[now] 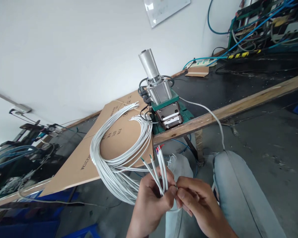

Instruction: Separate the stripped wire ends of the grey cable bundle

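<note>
My left hand (155,196) is closed around several white cables (161,165), whose ends stick up past the fingers. Red, blue and green wire tips show at those ends. My right hand (200,200) pinches the end of a white cable against the left thumb and fingertips; the fingers mostly hide that end. A large coil of white cables (95,148) lies on a flattened cardboard sheet (75,162) to the left, and part of it hangs over the edge towards my left hand. Both hands are above my lap.
A press-like device (164,96) with a silver cylinder and green base stands at the bench edge (228,114). A grey cord (217,120) runs from it over my knee. A power strip (201,62) and machinery with blue hoses are at back right; more machinery (17,155) stands left.
</note>
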A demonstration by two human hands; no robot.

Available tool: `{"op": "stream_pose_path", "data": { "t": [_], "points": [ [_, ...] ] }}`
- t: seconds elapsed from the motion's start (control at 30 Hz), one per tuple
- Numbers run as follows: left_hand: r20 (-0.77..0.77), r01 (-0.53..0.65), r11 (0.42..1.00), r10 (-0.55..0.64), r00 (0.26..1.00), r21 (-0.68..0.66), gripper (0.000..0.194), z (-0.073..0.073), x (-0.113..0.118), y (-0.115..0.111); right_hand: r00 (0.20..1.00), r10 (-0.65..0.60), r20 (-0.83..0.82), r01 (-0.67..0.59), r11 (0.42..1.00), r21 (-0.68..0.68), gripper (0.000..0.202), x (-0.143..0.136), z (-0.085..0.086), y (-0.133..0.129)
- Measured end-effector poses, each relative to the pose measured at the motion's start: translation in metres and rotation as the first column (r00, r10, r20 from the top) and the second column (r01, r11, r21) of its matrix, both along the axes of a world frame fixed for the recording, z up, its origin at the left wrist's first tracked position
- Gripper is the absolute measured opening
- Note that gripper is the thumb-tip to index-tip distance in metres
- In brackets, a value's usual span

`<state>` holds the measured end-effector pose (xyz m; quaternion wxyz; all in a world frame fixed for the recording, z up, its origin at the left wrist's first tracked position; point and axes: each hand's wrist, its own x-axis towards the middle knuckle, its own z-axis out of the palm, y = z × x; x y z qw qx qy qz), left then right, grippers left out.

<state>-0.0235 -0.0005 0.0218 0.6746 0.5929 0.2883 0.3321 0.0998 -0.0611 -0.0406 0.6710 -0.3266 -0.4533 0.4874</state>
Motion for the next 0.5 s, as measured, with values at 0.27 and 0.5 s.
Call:
{"op": "stream_pose_path", "data": {
  "t": [0.27, 0.5],
  "points": [
    [-0.015, -0.024, 0.999, 0.025, 1.0, 0.028, 0.022, -0.004, 0.0, -0.002, 0.986, -0.16, 0.042, 0.161, 0.987, -0.01, 0.038, -0.011, 0.001, -0.002],
    [0.005, 0.048, 0.999, -0.048, 0.999, 0.006, 0.024, -0.009, -0.005, 0.003, 0.995, -0.088, -0.054, 0.084, 0.994, -0.067, 0.04, -0.015, -0.005, -0.001]
  ]
}}
